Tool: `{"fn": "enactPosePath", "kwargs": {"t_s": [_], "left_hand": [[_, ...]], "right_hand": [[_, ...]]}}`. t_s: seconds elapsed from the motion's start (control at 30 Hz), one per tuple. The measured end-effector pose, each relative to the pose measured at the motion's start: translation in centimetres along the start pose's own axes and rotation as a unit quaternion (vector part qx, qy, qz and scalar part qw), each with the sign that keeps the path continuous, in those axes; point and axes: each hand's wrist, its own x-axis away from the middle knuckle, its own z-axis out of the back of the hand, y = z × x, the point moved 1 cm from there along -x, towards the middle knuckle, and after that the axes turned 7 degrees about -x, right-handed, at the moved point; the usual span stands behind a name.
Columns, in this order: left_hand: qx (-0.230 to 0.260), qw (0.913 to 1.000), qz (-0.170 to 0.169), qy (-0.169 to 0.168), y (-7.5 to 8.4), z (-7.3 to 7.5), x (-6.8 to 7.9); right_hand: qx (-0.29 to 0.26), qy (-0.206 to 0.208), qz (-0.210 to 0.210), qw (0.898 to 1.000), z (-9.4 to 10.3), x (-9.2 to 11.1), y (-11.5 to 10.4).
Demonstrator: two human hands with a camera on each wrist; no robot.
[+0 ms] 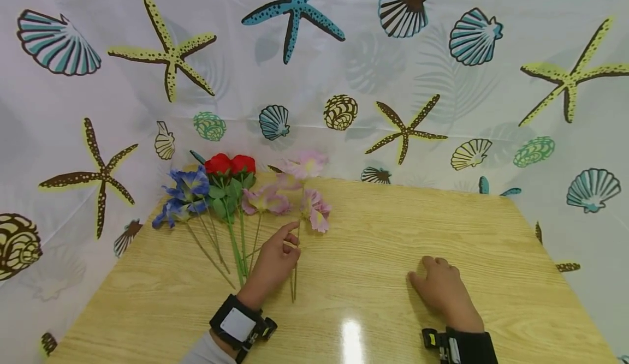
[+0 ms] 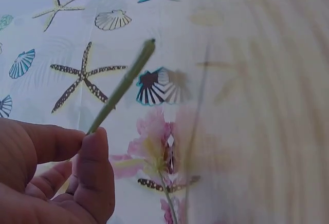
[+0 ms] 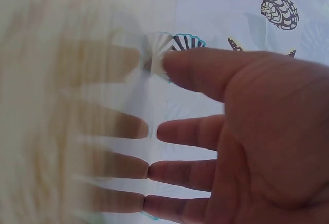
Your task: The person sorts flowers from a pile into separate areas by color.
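Observation:
My left hand (image 1: 275,259) pinches a thin green stem (image 2: 121,90) between thumb and forefinger, low over the table's left half. In the head view the stem runs by the fingertips, below the pale pink flowers (image 1: 316,211). Which of the pink blooms it belongs to is hard to tell. The right hand (image 1: 439,287) rests on the right part of the wooden table, palm down, holding nothing. Its fingers (image 3: 187,131) are extended, and some fingertips meet their reflections on the glossy surface.
Left of the left hand lie red roses (image 1: 230,164) with green stems and blue flowers (image 1: 189,186). Another pink bloom (image 1: 267,199) sits between. A white cloth (image 1: 344,64) printed with shells and starfish borders the wooden table (image 1: 373,233) at the back and sides.

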Motion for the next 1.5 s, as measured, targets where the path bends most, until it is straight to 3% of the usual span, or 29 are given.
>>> {"fn": "enactPosePath", "kwargs": {"t_s": [0.23,0.47,0.67,0.77,0.97,1.1,1.27,1.5], "left_hand": [[-0.004,0.9994,-0.032,-0.011,1.0,-1.0,0.3],[0.01,0.9977,-0.046,-0.049,1.9,-2.0,0.7],[0.038,0.9955,-0.047,-0.073,3.1,-2.4,1.4],[0.051,0.9936,-0.052,-0.087,3.8,-2.8,1.9],[0.067,0.99,-0.055,-0.111,4.3,-3.7,2.9],[0.07,0.9876,-0.06,-0.127,4.4,-4.5,3.4],[0.072,0.9845,-0.066,-0.146,4.3,-5.2,3.8],[0.07,0.9831,-0.077,-0.151,4.5,-5.6,4.1]], "right_hand": [[-0.094,0.074,-0.007,0.993,0.1,-0.4,-1.4],[-0.204,0.117,0.014,0.972,-0.4,-0.4,-3.8],[-0.263,0.142,0.044,0.953,-0.9,-0.4,-5.7],[-0.304,0.134,0.062,0.941,-0.9,-0.3,-6.9],[-0.4,0.07,0.073,0.911,-0.9,0.1,-9.2],[-0.432,0.049,0.077,0.897,-0.9,0.3,-10.4],[-0.43,0.047,0.082,0.898,-1.3,0.6,-11.4],[-0.427,0.083,0.087,0.896,-1.8,1.2,-13.0]]}}
